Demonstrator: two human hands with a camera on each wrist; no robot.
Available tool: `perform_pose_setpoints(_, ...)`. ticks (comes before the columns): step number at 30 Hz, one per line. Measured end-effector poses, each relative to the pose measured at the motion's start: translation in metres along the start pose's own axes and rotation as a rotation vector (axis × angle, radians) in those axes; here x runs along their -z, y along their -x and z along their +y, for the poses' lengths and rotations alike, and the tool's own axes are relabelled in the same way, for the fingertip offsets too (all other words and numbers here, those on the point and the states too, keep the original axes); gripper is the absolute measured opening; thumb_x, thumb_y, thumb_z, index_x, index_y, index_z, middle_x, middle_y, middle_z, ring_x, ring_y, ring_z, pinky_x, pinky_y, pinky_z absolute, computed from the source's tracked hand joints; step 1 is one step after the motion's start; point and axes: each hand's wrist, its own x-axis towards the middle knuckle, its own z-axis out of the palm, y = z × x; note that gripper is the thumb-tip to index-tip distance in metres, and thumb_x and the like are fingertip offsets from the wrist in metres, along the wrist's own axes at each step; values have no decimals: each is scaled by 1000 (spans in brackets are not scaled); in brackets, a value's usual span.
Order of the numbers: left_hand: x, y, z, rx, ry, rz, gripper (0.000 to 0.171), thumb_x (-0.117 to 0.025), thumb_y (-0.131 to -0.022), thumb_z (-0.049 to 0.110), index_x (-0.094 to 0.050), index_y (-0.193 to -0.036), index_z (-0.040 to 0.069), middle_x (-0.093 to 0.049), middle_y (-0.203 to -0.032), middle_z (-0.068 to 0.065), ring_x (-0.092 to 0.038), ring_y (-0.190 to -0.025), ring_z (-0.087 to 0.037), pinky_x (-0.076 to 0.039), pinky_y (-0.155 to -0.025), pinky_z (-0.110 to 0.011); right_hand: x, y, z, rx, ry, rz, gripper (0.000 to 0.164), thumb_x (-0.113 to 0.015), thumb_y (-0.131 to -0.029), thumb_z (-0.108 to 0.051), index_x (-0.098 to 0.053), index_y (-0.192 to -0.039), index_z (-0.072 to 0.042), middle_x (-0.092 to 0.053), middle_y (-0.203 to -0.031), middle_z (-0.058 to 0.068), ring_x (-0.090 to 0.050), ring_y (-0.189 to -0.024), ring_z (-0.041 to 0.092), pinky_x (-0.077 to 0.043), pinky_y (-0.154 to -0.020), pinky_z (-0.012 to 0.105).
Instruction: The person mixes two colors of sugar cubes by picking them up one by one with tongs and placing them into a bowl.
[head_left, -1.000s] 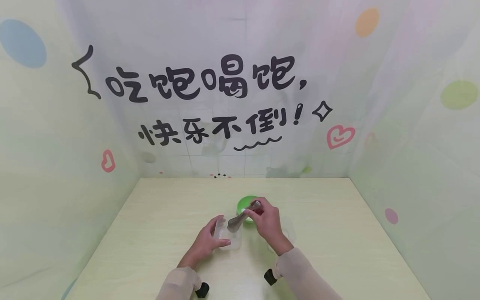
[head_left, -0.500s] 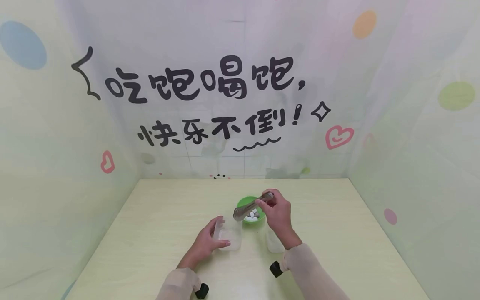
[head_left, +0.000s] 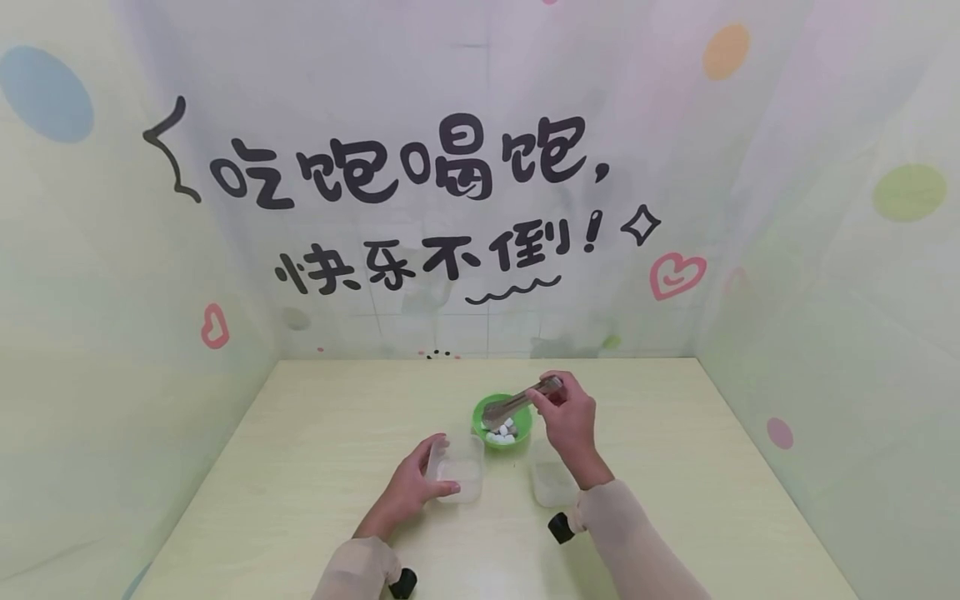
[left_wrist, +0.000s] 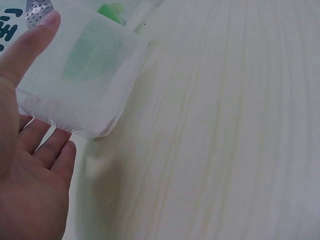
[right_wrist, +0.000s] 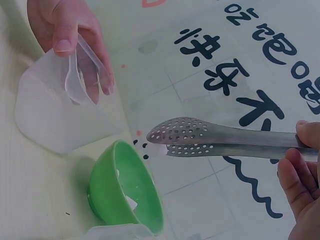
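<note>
My left hand [head_left: 411,479] holds a translucent plastic container [head_left: 461,475] by its left side, thumb on the near side and fingers behind. A pair of perforated metal tongs [right_wrist: 240,137] is gripped near its end by my right hand [head_left: 572,421]. In the head view the tongs' tips overlap a green bowl [right_wrist: 102,187], just beyond the container. Several small white and greyish pieces [head_left: 501,437] lie in that bowl. The right wrist view shows the tips close together, with a small pale patch between them.
A second translucent container [head_left: 551,487] stands on the wooden table [head_left: 337,433], partly behind my right forearm. Printed cloth walls [head_left: 487,325] rise at the back and both sides.
The right hand and tongs have moved right and away, from over the held container to over the green bowl. The second container shows more plainly. My left hand has stayed in place.
</note>
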Motion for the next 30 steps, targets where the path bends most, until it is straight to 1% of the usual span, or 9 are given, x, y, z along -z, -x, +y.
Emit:
perform_pose_setpoints(13, -1, 0, 0, 5, -3, 1, 89, -87, -72, 18, -40, -146, 10, -45, -145, -16, -39, -135, -36, -32, -109, -54, 1, -1, 17, 0, 8, 15, 24, -77, -81, -1, -62, -99, 2, -69, -79, 11, -59, -59, 17, -51, -49, 23)
perform_pose_setpoints(20, 0, 1, 1, 11, -10, 1, 88, -87, -72, 18, -40, -146, 11, -45, -145, -15, -38, -135, -36, -31, -109, -54, 2, 0, 24, -35, 34, 35, 25, -78, -80, -1, -62, -99, 2, -70, -80, 12, -61, -62, 19, -51, -51, 22)
perform_pose_setpoints(24, -1, 0, -1, 9, -14, 1, 88, -87, -72, 19, -40, -146, 11, -45, -145, -15, -39, -135, -36, -32, -109, -55, 3, 0, 25, -55, 32, 46, 24, -78, -81, -1, -63, -99, 0, -70, -81, 12, -61, -64, 18, -51, -52, 22)
perform_pose_setpoints(28, -2, -1, -2, 5, -14, 3, 88, -87, -72, 19, -41, -146, 12, -46, -144, -15, -39, -134, -37, -32, -109, -55, 4, 0, 25, -62, 30, 49, 26, -78, -81, -2, -63, -101, 4, -70, -81, 12, -61, -64, 19, -51, -52, 22)
perform_pose_setpoints(30, -2, -1, -3, 7, -12, 6, 88, -87, -72, 19, -41, -146, 12, -46, -144, -15, -39, -134, -36, -32, -109, -55, 4, 0, 26, -63, 33, 51, 26, -78, -80, -2, -63, -101, 3, -70, -81, 12, -60, -64, 18, -50, -51, 21)
